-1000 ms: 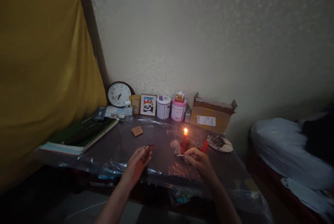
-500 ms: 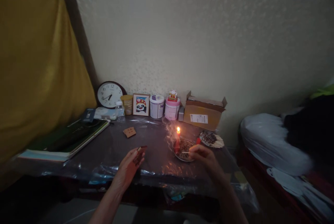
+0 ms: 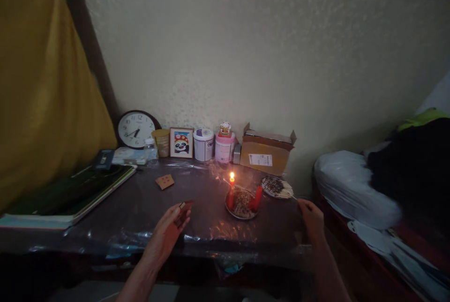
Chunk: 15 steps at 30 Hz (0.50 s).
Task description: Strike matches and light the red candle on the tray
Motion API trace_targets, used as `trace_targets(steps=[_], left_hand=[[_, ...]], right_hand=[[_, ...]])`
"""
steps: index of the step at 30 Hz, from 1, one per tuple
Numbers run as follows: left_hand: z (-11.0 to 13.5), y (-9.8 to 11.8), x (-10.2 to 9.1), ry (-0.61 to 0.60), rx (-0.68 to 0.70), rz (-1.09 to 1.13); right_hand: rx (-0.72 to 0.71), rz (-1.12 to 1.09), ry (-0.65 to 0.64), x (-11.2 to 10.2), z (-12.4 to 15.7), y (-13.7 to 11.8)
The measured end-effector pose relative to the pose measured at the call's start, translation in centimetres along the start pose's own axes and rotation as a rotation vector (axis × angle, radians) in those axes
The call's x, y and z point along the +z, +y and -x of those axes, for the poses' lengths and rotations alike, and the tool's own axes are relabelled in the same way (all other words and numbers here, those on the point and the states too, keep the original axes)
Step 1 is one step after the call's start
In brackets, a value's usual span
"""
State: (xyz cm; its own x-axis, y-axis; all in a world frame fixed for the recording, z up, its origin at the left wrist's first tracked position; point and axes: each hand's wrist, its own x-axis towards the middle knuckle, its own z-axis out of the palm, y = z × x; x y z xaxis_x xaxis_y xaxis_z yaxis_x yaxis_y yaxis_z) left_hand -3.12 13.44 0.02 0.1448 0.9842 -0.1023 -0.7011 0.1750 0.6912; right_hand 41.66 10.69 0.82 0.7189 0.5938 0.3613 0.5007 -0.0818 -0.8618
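My left hand [image 3: 165, 227], over the table's front half, is closed round a small brown matchbox [image 3: 183, 212]. Between the fingertips of my right hand [image 3: 312, 220] is a thin matchstick [image 3: 293, 197], its tip at the near right edge of a round plate [image 3: 263, 191] of pale sticks with dark heads. Left of that hand, a metal dish [image 3: 242, 218] of brownish bits holds a lit red candle [image 3: 231, 199] standing upright. A second red candle [image 3: 258, 196], tilted and without a flame, stands at the dish's right side.
A flat brown square [image 3: 165, 181] lies on the plastic-covered table [image 3: 204, 189]. Along the wall stand a clock [image 3: 136, 128], a panda picture [image 3: 181, 142], two tubs [image 3: 204, 146] and a cardboard box [image 3: 267, 152]. Large books [image 3: 70, 199] lie left; bags [image 3: 344, 180] are at right.
My right hand has moved right with the matchstick, from the candle dish to beside the other plate. The smoke by the flame has thinned. My left hand still holds the matchbox; the view has shifted slightly.
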Motion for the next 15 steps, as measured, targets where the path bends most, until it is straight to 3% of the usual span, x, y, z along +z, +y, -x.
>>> trace_targets(steps=[15], left_hand=[[-0.4,-0.4,1.1,0.031,-0.029,-0.045]], right_hand=[[-0.074,0.266,-0.019,2.6,-6.5,1.9]])
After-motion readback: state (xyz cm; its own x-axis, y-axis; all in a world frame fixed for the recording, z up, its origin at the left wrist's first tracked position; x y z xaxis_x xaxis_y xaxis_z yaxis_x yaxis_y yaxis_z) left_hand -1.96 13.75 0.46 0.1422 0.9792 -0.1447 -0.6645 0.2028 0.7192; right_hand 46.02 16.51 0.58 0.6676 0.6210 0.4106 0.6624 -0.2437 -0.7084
